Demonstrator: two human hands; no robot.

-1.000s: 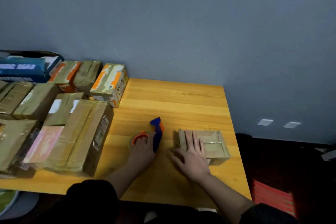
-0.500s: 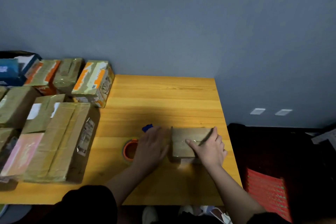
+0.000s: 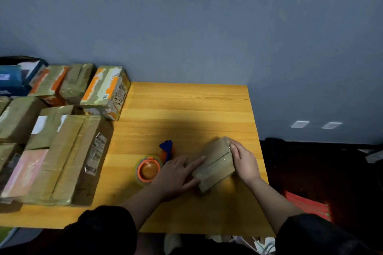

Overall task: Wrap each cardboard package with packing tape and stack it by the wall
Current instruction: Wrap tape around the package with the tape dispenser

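head view: small cardboard package point(image 3: 215, 161) sits on the wooden table point(image 3: 186, 105), right of centre, rotated diagonal, well apart from the wall point(image 3: 186, 27). right hand point(image 3: 244, 161) grips its right end, fingers curled over the far corner. left hand point(image 3: 176, 174) lies flat, fingers straight, index tip touching the package's left edge, holding nothing. tape dispenser point(image 3: 153, 165), orange roll with blue handle, sits just left of the left hand, untouched. taped boxes point(image 3: 62, 147) crowd the left side, some against the wall.

step in hand looks like turning the package to tape another side. to do it well: keep the right hand's hold firm at the end, use the left fingers only to steer, and square the seam toward the dispenser before reaching for it. a glossy strip already runs across the top, so aim the next pass across it.

versus a second ago: the package was square to the table edge with the right palm flat on top, and the left hand rested on the dispenser; now the package is angled and the dispenser is released.
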